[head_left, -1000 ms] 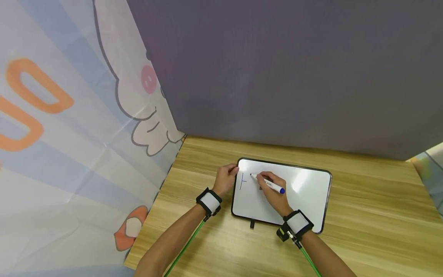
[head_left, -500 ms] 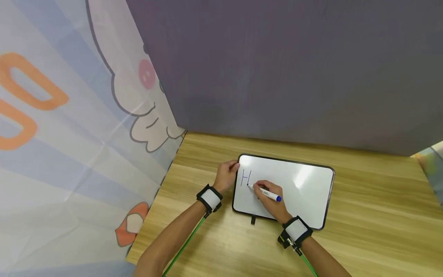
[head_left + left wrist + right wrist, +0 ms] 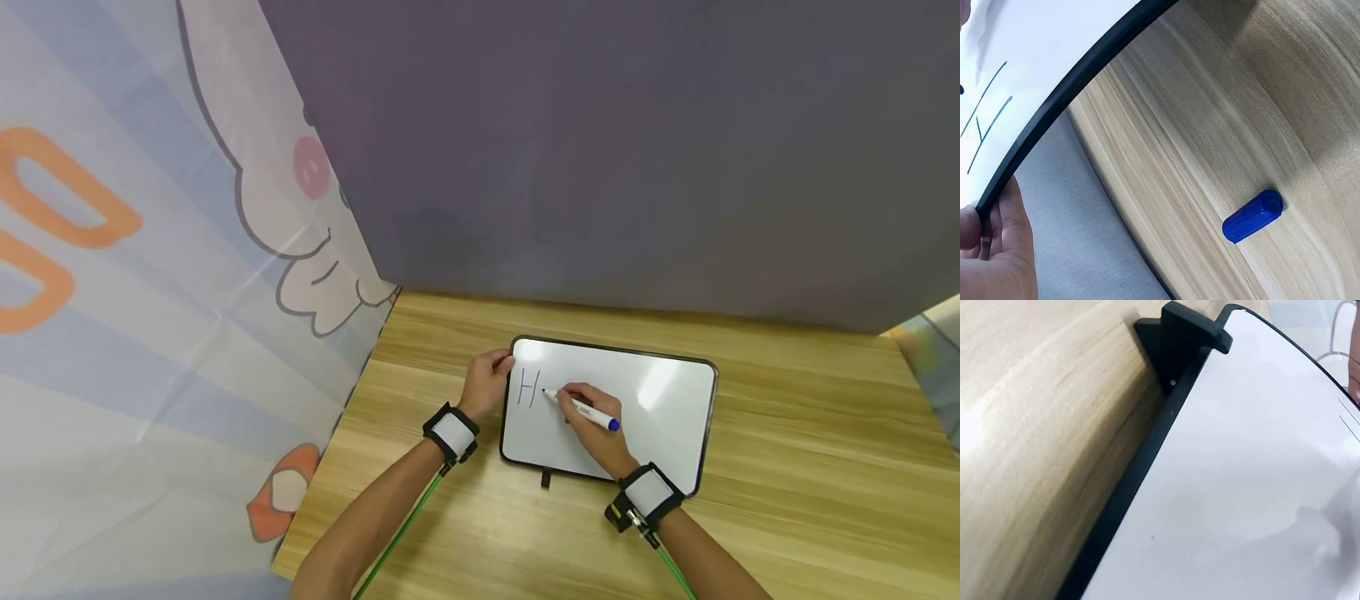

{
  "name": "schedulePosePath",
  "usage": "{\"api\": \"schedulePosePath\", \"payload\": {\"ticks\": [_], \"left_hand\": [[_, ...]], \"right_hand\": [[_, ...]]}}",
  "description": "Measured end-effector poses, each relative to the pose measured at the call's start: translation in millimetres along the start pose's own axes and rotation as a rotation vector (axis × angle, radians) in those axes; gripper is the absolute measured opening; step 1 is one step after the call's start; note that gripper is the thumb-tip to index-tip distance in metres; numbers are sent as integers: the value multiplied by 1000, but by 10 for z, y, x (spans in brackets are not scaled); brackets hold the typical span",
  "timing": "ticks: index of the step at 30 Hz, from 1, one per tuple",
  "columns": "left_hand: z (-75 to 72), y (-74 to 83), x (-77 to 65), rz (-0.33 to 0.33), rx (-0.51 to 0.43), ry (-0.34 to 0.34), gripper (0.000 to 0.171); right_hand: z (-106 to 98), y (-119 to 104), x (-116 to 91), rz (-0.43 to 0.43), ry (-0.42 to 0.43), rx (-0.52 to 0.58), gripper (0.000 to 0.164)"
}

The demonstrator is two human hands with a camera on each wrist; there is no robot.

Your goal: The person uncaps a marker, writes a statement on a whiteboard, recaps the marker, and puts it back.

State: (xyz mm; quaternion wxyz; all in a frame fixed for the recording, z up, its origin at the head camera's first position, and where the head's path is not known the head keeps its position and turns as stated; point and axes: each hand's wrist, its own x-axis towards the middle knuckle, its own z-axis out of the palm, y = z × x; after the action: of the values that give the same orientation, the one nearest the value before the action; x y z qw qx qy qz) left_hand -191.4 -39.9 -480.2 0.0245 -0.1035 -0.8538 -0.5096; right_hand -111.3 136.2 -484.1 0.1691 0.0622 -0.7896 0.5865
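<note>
Gripping marker [image 3: 595, 414] toward its tip end, right hand [image 3: 606, 443] holds it slanted over whiteboard [image 3: 656, 429], just beside blue H [image 3: 528, 386]; cannot tell whether tip touches. Marker likely light, stiff, smooth; best held on barrel behind tip. Left hand [image 3: 486, 385] pinches black frame [image 3: 1054, 106] at whiteboard's left edge. Whiteboard looks rigid, probably light, glossy face slippery; frame gives surest hold. Blue cap [image 3: 1252, 217] lies on wooden table [image 3: 810, 433]. No container in view.

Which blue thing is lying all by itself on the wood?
The short blue plastic cap, lying on its side on the wood-grain tabletop in the left wrist view. The other, the rounded blue end, is on the white plastic marker pen.
</note>
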Motion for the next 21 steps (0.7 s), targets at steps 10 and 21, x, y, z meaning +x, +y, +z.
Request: {"api": "schedulePosePath", "payload": {"ticks": [10,21], "left_hand": [[0,9,-24,-9,7,1,22],[-2,-20,-7,-3,20,1,23]], "right_hand": [[28,-1,34,-4,-11,-17,9],[20,-6,72,-20,-23,-20,11]]}}
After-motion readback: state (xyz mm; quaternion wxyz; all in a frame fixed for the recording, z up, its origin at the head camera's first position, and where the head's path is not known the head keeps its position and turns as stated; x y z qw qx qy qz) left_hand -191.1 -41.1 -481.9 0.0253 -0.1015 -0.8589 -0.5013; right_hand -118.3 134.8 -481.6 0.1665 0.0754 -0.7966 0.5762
